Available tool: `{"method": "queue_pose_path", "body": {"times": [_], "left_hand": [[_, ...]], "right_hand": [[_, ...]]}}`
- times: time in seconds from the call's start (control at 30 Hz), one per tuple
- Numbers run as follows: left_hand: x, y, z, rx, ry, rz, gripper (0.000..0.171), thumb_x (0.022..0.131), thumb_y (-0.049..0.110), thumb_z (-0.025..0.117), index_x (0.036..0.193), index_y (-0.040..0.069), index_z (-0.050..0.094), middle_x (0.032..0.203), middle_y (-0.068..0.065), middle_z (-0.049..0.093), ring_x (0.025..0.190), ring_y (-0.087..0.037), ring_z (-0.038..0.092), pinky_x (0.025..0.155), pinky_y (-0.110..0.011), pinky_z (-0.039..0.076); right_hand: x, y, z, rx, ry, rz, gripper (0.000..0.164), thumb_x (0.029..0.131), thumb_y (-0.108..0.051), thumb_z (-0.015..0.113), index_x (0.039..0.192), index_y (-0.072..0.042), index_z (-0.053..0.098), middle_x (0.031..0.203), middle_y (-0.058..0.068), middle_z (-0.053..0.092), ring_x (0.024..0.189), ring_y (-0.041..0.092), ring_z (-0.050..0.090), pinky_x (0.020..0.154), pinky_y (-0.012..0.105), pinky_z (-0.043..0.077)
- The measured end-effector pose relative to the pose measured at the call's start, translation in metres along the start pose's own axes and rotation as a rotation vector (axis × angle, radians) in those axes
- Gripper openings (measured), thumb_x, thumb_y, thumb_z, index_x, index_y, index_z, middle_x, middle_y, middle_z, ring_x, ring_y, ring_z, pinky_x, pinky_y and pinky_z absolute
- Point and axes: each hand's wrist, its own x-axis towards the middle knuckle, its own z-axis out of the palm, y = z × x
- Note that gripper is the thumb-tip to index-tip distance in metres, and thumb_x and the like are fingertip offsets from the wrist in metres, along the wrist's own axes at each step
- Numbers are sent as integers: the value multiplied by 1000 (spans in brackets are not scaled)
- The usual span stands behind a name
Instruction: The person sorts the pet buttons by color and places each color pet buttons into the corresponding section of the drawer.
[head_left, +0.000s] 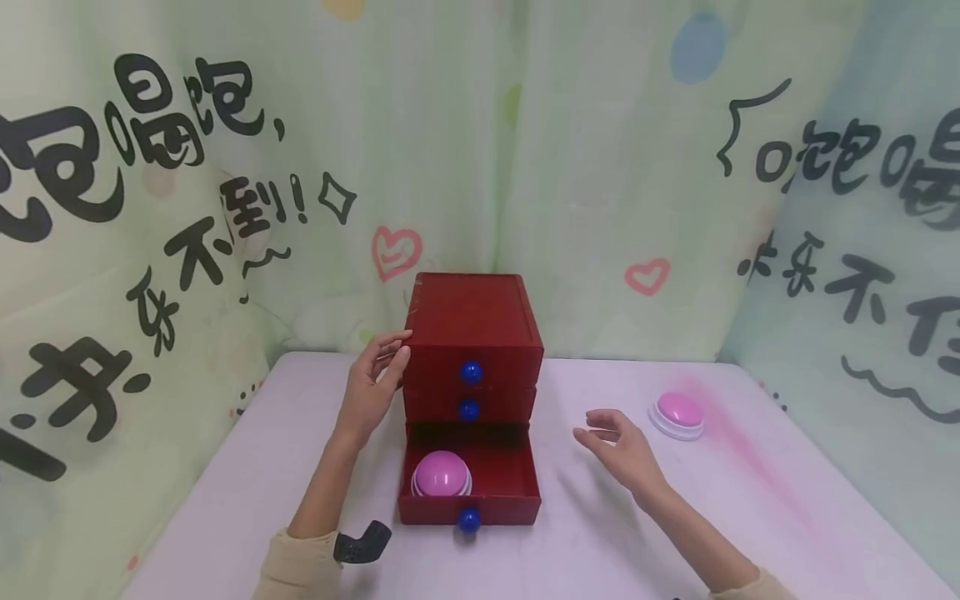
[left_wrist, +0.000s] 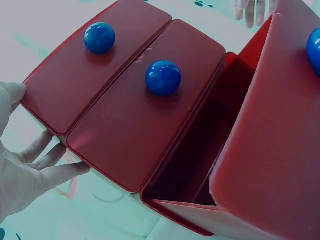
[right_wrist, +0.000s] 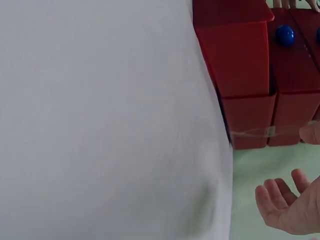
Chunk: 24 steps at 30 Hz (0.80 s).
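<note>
A dark red chest of drawers [head_left: 472, 312] stands mid-table, with blue round knobs on its fronts. Its bottom drawer [head_left: 498, 467] is pulled out, while the upper two are closed. Inside that drawer, at its left, sits a pink dome-shaped button with a white base [head_left: 441, 475]. My left hand [head_left: 372, 387] rests along the chest's left side, fingertips at its upper edge; in the left wrist view, the fingers [left_wrist: 65, 172] lie against the side wall. Held over the table right of the chest, my right hand [head_left: 618, 454] has loosely bent fingers and nothing in its grasp.
A second pink button with a white base [head_left: 678, 414] stands on the table at the right, beyond my right hand. A pink smear [head_left: 742, 450] marks the white tabletop [head_left: 600, 533]. Printed curtains [head_left: 585, 208] enclose the table's back and sides.
</note>
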Motion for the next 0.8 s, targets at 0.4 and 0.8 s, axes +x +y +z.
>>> {"method": "queue_pose_path", "body": {"times": [0.4,0.8], "left_hand": [[-2,0,2,-21,2,-16,35,106,23,58,140,15,58,133,-14,56,121,-28,60,90,-31,59],[-1,2,1,-12,5,-14,36,106,25,58,140,16,58,132,-13,57,121,-28,60,91,-33,59]], "right_hand": [[6,22,-16,-208,-20,-24,71,94,-34,73,144,5,41,146,31,44,133,50,47,105,62,45],[19,31,-28,-240,-4,-82,71,95,-30,73,142,11,41,143,37,44,130,54,48,105,63,44]]}}
